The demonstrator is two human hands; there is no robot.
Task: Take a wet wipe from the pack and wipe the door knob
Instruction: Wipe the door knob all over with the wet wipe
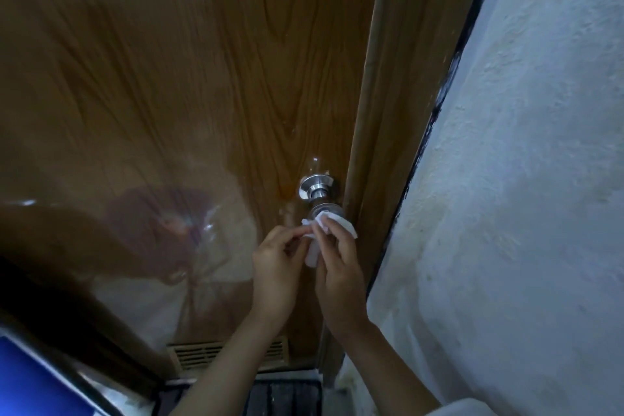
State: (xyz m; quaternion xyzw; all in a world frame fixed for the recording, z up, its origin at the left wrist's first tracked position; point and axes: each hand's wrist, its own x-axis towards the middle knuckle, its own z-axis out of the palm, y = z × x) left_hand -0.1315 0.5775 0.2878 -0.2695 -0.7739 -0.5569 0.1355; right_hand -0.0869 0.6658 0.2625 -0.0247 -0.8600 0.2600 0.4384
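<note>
The wipe (324, 230) is sitting just below the knob (323, 209), its top edge touching or nearly touching the metal; I cannot tell which from here. It is hanging crumpled, one corner sticking out to the right and a limp tail drooping down between the two hands. It is looking thin, soft and damp, so it is likely weighing almost nothing and going to bunch or tear if tugged by a single corner; spreading it flat over the fingertips and cupping it round the ball of the knob seems the sounder hold. The right hand (337, 267) is pinching the upper part of the wipe, its grip narrow and closed on the cloth. The left hand (275, 263) is pinching the left edge, fingers drawn together on it, as if opening the fold out. The knob is looking round, polished and probably slippery under a wet cloth, and it is standing off its round plate (309, 184) on a short neck. The wiping proper is seemingly just about to begin. Around all this, the brown door (169, 94) is shining with reflections, the frame (378, 111) is running up just beside the knob, and a rough pale wall (523, 179) is filling the right. The pack is not showing anywhere.
</note>
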